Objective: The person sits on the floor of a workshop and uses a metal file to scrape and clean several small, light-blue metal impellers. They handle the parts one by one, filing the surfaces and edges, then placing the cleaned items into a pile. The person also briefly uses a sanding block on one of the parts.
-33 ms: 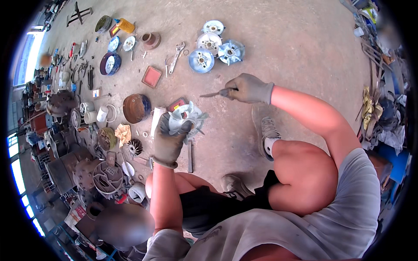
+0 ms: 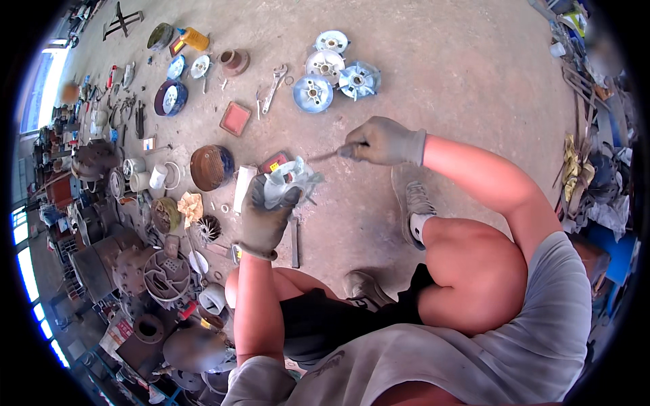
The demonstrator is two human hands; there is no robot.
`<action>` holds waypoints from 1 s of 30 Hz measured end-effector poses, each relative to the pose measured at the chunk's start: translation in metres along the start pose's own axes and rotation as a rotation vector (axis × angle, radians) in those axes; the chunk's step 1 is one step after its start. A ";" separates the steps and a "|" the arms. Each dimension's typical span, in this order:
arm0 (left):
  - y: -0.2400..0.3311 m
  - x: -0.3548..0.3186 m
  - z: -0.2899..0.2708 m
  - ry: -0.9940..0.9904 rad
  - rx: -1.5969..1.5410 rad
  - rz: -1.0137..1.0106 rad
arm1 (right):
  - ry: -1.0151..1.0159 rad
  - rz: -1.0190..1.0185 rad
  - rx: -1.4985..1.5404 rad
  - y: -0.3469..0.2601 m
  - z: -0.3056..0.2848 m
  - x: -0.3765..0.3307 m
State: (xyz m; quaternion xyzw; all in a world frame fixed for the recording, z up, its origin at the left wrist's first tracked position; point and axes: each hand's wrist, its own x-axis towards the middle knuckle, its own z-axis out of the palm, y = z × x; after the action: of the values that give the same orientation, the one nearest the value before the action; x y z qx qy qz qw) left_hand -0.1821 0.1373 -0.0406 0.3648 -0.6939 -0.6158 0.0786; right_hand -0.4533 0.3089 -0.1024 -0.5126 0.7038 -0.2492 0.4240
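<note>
Above the concrete floor (image 2: 447, 81), I watch remotely as the gloved left hand (image 2: 263, 222) grips a pale finned impeller (image 2: 284, 186). The gloved right hand (image 2: 382, 141), pinching a slim tool (image 2: 323, 155), now brings its tip closer, putting the rim within reach; contact I cannot confirm.

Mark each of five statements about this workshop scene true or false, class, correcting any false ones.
1. The left hand holds a pale finned part. True.
2. The right hand is empty. False: it holds a slim tool, pointed toward the finned part.
3. Both hands are gloved. True.
4. The square red tray is in the left hand. False: it lies on the floor.
5. A wrench lies on the floor. True.
</note>
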 end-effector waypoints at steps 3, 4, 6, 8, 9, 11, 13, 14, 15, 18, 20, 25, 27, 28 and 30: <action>0.010 -0.002 0.004 -0.047 0.042 -0.043 | -0.110 -0.016 0.017 -0.009 0.011 -0.002; 0.011 -0.002 0.004 -0.047 0.086 -0.055 | -0.092 -0.018 -0.103 0.006 0.011 0.003; 0.007 -0.004 0.005 -0.033 0.018 -0.002 | -0.055 0.057 -0.232 0.027 -0.005 -0.002; 0.008 -0.007 0.009 0.019 0.035 0.029 | 0.085 0.066 -0.208 0.025 -0.001 -0.008; 0.010 -0.011 0.009 0.014 0.038 0.007 | 0.065 0.008 -0.212 0.009 0.003 -0.009; 0.011 -0.010 0.007 -0.013 0.043 -0.028 | 0.040 -0.094 -0.218 -0.015 0.011 -0.008; 0.007 -0.011 0.005 0.007 0.027 -0.007 | 0.005 -0.015 -0.215 -0.018 0.013 -0.007; 0.004 -0.013 0.004 0.019 0.019 0.004 | 0.025 0.002 -0.254 -0.006 0.012 -0.002; 0.006 -0.016 0.003 0.026 0.012 -0.006 | 0.045 0.012 -0.295 0.005 0.009 0.003; 0.007 -0.018 0.002 0.076 0.077 0.049 | 0.054 -0.065 -0.246 0.000 0.002 0.002; 0.011 -0.020 0.000 0.072 0.142 0.064 | 0.056 -0.185 -0.217 -0.020 0.010 -0.003; 0.011 -0.020 -0.004 0.113 0.173 0.048 | -0.029 0.014 -0.143 -0.008 0.030 -0.002; 0.007 -0.020 -0.006 0.136 0.125 0.013 | -0.041 -0.006 -0.244 0.001 0.022 -0.005; 0.011 -0.021 -0.008 0.140 0.150 -0.003 | -0.012 -0.007 -0.181 -0.017 0.012 -0.007; 0.008 -0.016 -0.006 0.148 0.101 0.070 | 0.003 -0.110 -0.214 -0.032 0.015 0.002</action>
State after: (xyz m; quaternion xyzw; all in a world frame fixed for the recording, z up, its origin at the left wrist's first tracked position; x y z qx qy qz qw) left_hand -0.1704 0.1413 -0.0270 0.3884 -0.7288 -0.5482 0.1325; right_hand -0.4237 0.2971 -0.0856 -0.5921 0.6980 -0.1964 0.3515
